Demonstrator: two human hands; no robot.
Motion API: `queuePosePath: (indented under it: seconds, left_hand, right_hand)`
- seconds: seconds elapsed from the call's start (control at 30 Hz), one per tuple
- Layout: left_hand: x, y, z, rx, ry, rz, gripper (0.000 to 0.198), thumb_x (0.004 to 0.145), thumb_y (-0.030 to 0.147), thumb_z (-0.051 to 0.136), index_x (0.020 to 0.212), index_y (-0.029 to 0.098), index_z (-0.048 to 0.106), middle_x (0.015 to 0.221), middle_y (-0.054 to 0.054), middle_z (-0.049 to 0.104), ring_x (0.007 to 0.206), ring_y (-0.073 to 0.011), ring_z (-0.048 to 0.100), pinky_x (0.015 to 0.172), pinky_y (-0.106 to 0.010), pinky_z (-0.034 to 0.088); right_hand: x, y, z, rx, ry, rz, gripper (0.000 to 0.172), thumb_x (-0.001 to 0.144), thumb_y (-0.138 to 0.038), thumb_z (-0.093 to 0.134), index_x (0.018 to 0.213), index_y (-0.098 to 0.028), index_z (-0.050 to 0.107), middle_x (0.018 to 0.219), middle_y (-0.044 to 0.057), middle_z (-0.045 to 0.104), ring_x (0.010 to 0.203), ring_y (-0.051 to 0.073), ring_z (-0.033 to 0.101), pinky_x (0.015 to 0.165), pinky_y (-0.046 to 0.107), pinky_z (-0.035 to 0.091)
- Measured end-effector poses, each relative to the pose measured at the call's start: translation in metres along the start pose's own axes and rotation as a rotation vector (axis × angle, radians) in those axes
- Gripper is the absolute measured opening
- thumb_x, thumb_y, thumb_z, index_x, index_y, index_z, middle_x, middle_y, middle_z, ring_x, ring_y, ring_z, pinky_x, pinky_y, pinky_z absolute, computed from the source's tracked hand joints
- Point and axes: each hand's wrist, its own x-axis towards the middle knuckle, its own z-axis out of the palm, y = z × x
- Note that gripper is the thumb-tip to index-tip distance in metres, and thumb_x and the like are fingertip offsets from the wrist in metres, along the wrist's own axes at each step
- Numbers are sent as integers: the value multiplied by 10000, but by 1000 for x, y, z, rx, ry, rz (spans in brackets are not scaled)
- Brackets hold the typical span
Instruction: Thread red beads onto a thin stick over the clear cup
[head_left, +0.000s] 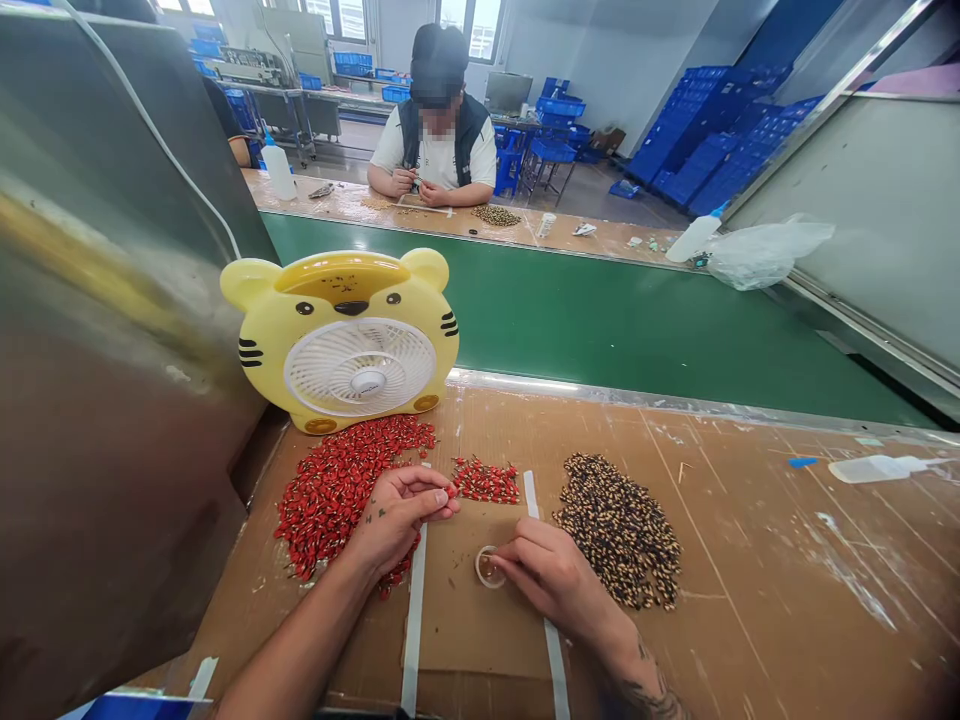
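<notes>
My left hand (394,512) is closed in a pinch on a small red piece (451,491), just above the far left part of a cardboard sheet (480,640). Over that sheet, my right hand (546,566) has its fingertips pressed together at a small clear round dish (481,578). What those fingertips hold, if anything, is too small to make out. A big heap of red pieces (322,500) with thin dark ends lies beside my left hand. Beyond the sheet is a smaller group of red pieces (487,482). Right of my right hand spreads a heap of black-and-gold pieces (619,530).
A yellow animal-shaped fan (259,320) stands behind the red heap. Past the table runs a green belt (600,320), with a seated person (439,150) working across it. A squeeze bottle (874,469) lies at the right. Metal housing (112,400) bounds the left.
</notes>
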Motion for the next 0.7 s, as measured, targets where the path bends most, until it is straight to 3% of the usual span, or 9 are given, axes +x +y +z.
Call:
queuePosePath:
  seconds: [0.37,0.7]
  left_hand:
    - [1,-11,-2,116,-55,-22,182,631,212,855,780,128,794,657,-51,749,605,-132,673,645,-229,516]
    - [-4,-12,10,238,-140,-57,150,624,212,832,746,133,796,677,-57,749,607,-147,659,643,-255,521]
  right_hand:
    - [4,-1,-13,85,-44,41,316,998,-273,488,725,-177,616,685,25,555,644,151,510,587,254,374]
    - [14,-6,-30,358,272,249,305,932,-330,590,659,-198,625,587,-1,566,549,138,506,534,257,380]
